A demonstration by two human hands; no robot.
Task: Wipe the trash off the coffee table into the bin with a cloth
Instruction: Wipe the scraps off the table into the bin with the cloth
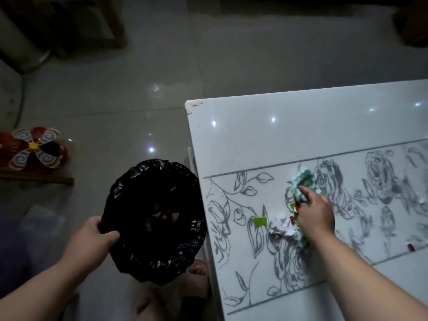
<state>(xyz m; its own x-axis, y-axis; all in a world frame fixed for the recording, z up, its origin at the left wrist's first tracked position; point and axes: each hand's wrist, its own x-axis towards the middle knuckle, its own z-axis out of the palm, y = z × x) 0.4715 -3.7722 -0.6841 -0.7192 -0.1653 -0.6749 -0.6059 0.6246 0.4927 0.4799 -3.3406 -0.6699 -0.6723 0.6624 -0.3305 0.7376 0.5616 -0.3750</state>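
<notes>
My right hand [315,213] presses a green-and-white cloth [303,183] flat on the white coffee table [266,133], which has a grey rose pattern. Just left of the cloth lies a small heap of trash: crumpled white paper [281,227], a green scrap [260,221] and red bits. My left hand [96,237] grips the rim of a round bin lined with a black bag [154,218], held beside the table's left edge. Some scraps show inside the bin. A small dark red scrap [411,246] lies further right on the table.
A red toy with a patterned pinwheel [34,147] stands on a wooden piece at the left on the grey tiled floor. My bare feet [196,274] are below the bin. Dark furniture stands at the far left and top.
</notes>
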